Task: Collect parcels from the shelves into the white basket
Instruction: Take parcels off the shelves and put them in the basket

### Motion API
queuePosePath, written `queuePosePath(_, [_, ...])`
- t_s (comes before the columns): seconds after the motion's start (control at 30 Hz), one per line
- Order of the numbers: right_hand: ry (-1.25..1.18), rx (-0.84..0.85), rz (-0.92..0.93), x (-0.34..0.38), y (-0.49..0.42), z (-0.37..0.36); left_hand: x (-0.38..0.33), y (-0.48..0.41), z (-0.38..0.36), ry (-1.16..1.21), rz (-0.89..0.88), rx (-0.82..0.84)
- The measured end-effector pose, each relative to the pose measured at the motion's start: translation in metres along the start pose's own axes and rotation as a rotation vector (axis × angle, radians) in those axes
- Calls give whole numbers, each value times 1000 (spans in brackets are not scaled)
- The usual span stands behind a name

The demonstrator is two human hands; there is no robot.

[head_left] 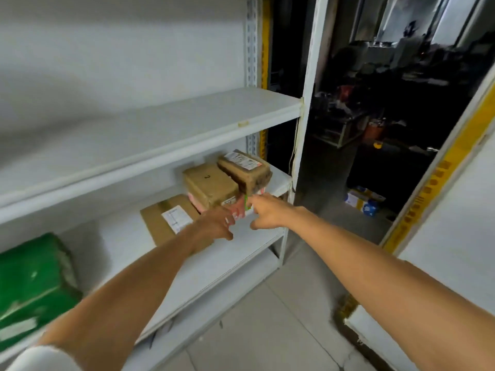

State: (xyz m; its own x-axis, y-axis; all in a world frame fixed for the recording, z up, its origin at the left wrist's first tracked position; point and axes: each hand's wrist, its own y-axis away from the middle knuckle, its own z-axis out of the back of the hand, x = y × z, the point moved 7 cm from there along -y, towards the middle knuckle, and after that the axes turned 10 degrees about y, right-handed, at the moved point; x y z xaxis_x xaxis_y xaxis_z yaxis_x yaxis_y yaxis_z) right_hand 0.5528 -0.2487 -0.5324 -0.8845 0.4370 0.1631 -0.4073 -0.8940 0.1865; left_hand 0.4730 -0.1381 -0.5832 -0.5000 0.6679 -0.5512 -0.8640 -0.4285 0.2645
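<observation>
Several parcels lie at the right end of a white shelf (222,253). A brown box marked "2" (209,186) and a tape-wrapped brown parcel with a label (245,170) sit on a pink parcel (241,210). A flat brown parcel with a white label (166,218) lies to their left. My left hand (217,223) reaches over the flat parcel, fingers loosely spread, close to the pink parcel's front. My right hand (265,211) is at the pink parcel's front right corner, fingers extended and touching it. The white basket is not in view.
A green parcel (32,285) lies at the shelf's left end. The shelf above (160,129) holds nothing in view. A white upright post (305,108) bounds the rack on the right. Beyond it are a dark cluttered area, another yellow-edged rack (434,183) and a tiled floor (281,330).
</observation>
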Motion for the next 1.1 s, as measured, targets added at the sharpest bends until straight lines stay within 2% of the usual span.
queuePosePath(0.2, [59,31,213,70,-44,-14,76,45,30,26,265,-132])
queuePosePath(0.4, [86,112,382,99,-71,-44,97,76,36,-9,363,-290])
queuePosePath(0.57, [150,226,442,98,-90,-74,121,82,13,39,481,-273])
queuePosePath(0.7, [151,239,447,98,-112,-81,148,77,6,56,536,-266])
queuePosePath(0.9, [172,235,376,98,-143,-93,180,57,22,143,532,-318])
queuePosePath(1.1, [195,251,334,95,-157,-117,209,39,14,135,547,-321])
